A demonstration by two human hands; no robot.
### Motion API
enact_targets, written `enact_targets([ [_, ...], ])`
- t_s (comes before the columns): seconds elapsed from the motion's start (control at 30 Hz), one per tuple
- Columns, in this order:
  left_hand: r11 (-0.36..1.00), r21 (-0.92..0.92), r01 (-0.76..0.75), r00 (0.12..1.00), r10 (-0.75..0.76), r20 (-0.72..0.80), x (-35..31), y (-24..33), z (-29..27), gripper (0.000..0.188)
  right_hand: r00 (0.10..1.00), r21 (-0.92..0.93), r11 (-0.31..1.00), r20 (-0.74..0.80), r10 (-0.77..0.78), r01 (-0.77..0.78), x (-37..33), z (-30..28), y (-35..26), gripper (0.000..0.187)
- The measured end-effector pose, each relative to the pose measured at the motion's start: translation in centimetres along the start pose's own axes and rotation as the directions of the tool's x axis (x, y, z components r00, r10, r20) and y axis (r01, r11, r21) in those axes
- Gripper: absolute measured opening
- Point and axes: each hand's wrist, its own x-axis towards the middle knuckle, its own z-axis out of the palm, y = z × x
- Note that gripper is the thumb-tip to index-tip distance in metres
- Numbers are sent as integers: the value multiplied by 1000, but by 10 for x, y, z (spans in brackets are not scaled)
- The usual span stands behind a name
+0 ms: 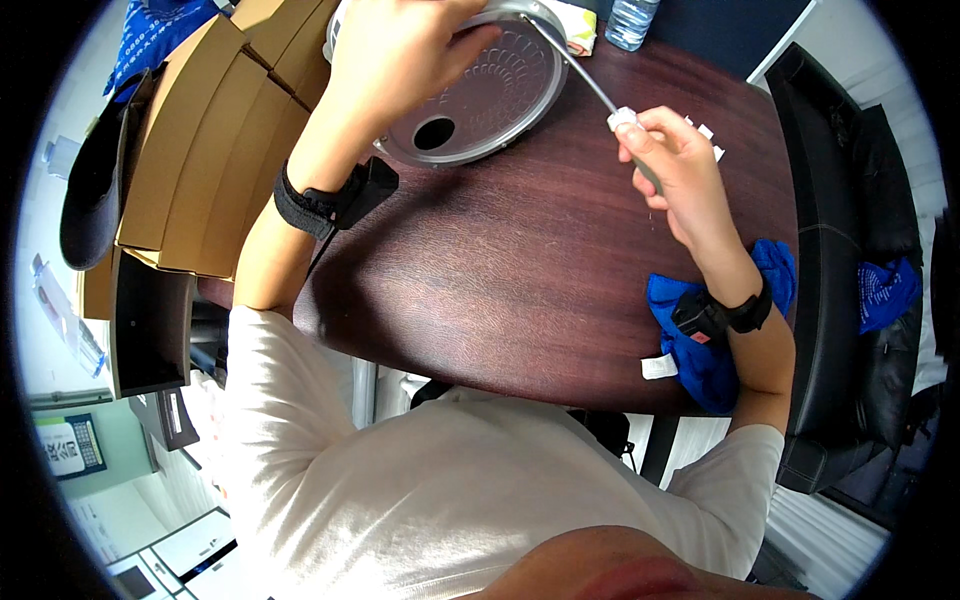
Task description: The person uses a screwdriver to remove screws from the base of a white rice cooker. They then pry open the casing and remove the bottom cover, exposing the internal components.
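Strong light is falling on my left hand (415,50), and its skin is looking almost washed out. Below this hand, a dark, soft-edged shadow is stretching over the brown table (500,330) toward me, so the light is seemingly coming from beyond my hands. Nearer to me than both hands, a pale gloss is spreading on the wood. My right hand (682,165) is appearing fairly sharp, and the screwdriver (590,80) in it is shining. Further right, the dim black sofa (830,320) is bending strongly. Around everything, the round border is darkening to black.
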Motion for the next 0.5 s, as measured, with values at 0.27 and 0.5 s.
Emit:
enact_targets([
  [0.27, 991, 133, 8, 996, 5, -93, -6, -6, 18, 39, 1000, 55, 998, 23, 19, -21, 0, 2, 5, 21],
  [0.5, 991, 136, -19, 995, 32, -97, 1, 1, 16, 38, 846, -683, 615, 8, -533, 394, 9, -28, -11, 18],
])
